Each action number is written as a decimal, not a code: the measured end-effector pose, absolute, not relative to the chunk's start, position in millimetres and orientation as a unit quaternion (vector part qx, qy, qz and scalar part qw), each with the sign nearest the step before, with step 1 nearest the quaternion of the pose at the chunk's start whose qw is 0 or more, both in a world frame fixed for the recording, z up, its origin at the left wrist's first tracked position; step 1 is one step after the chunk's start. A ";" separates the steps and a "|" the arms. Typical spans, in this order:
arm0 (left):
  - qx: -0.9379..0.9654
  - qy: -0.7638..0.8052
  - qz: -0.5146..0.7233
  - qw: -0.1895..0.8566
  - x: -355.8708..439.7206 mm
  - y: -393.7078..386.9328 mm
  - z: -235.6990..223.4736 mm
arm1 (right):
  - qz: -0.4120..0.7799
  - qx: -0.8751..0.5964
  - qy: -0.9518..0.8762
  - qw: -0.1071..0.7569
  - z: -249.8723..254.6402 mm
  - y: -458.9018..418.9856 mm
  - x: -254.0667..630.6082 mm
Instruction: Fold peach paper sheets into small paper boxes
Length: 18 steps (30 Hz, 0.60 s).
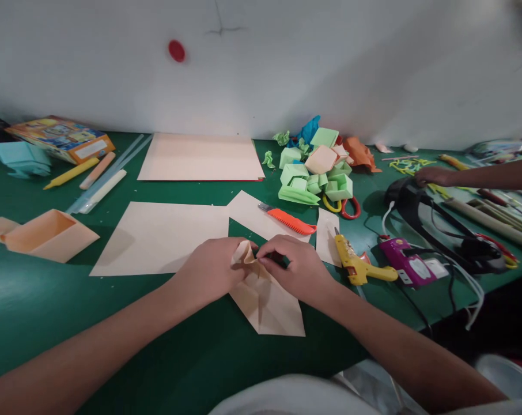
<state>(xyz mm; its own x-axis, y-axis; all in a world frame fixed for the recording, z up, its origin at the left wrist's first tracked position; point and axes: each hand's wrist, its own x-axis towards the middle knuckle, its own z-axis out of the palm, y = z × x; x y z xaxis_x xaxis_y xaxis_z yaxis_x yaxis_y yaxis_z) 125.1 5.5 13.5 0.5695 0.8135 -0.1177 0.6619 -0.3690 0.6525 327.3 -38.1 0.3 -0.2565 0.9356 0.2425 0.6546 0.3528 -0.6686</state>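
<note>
A folded piece of peach paper [267, 305] lies on the green table [36, 300] in front of me. My left hand [209, 268] pinches its raised upper corner from the left. My right hand [298, 268] pinches the same corner from the right, fingers closed on the fold. Both hands meet at the paper's top. An orange utility knife [289, 219] lies just beyond my right hand, and a yellow glue gun [358, 264] rests to its right.
Flat peach sheets [161, 236] [200, 157] lie behind my hands. A peach paper box [49, 233] sits at left, a pile of green paper boxes [315, 178] and scissors [347, 207] at back right. Another person's hand [431, 176] rests on a dark object among cables and tools at right.
</note>
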 end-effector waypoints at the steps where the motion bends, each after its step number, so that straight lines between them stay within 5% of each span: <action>1: 0.814 0.452 0.115 0.345 125.4 5.5 12.3 | 0.236 -0.529 -0.754 0.309 1.1 -38.1 327.1; 18: 0.782 0.468 0.175 0.371 126.1 2.0 15.2 | 0.389 -0.561 -0.599 0.418 2.0 -31.4 330.0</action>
<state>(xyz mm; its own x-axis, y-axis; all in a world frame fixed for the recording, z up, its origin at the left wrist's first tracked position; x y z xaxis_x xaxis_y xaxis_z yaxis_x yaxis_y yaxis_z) 126.1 2.0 15.2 0.5004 0.8626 -0.0740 0.6028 -0.2858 0.7449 330.0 -31.4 2.0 -0.0205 0.9977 0.0644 0.3485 0.0675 -0.9349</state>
